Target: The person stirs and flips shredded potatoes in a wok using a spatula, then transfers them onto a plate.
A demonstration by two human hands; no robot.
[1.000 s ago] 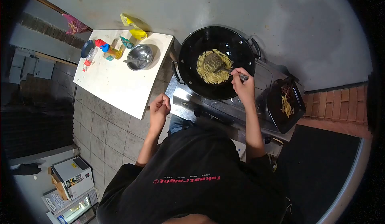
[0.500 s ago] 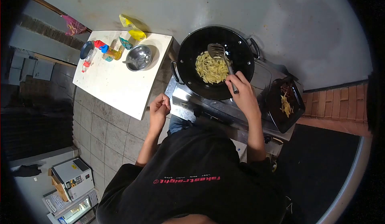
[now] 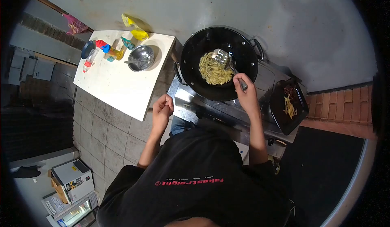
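My right hand (image 3: 246, 93) is wrapped round the handle of a metal slotted spatula (image 3: 221, 56). The spatula's head rests over pale yellow strips of food (image 3: 215, 73), perhaps cut potato, in a black two-handled wok (image 3: 203, 89). The wok stands on a metal stove (image 3: 215, 115). To the left of the stove's front, my left hand (image 3: 163, 107) hovers with its fingers curled in, nothing visible in them, apart from the wok.
On the white table (image 3: 122, 91) at left stand a steel bowl (image 3: 140, 57) with a spoon, a yellow packet (image 3: 136, 27) and several bottles (image 3: 112, 53). A black tray (image 3: 286, 119) holding yellow strips and dark pieces lies right of the wok. A wall (image 3: 252, 7) rises behind.
The spatula's head has tilted and shifted slightly right, its slotted face now catching light. My right hand has moved a little right with it; the left hand stays nearly still.
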